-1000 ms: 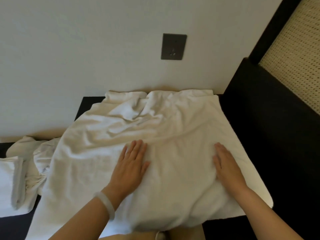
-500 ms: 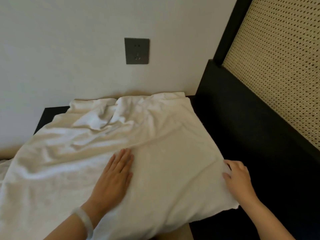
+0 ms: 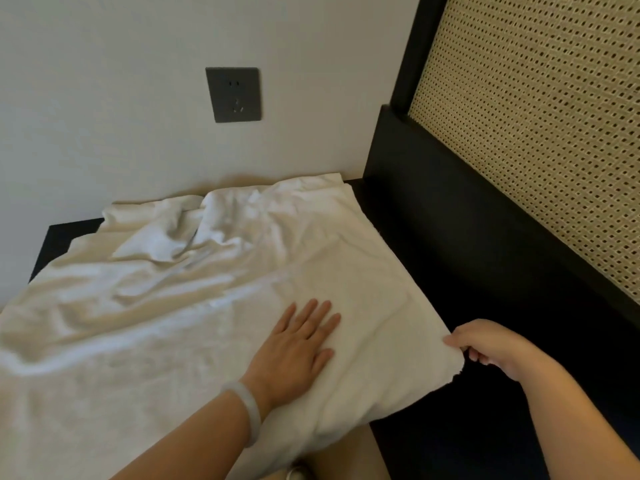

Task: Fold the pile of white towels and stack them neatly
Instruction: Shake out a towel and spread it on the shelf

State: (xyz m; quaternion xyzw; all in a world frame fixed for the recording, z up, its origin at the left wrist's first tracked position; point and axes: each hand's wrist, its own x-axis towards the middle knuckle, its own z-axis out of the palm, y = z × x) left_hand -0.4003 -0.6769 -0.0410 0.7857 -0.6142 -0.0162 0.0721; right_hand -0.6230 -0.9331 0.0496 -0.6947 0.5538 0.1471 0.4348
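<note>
Risk: the large white terry towel (image 3: 207, 306) lies spread but rumpled over the black desk (image 3: 62, 233), its far end bunched against the wall. Folding the corner across now would probably trap those creases and skew the edges, and a shallow pinch could slip off. Left hand (image 3: 294, 351): palm down, fingers straight and slightly apart, pressing the towel flat. Right hand (image 3: 485, 348): fingers curled, clamped on the towel's near right corner.
</note>
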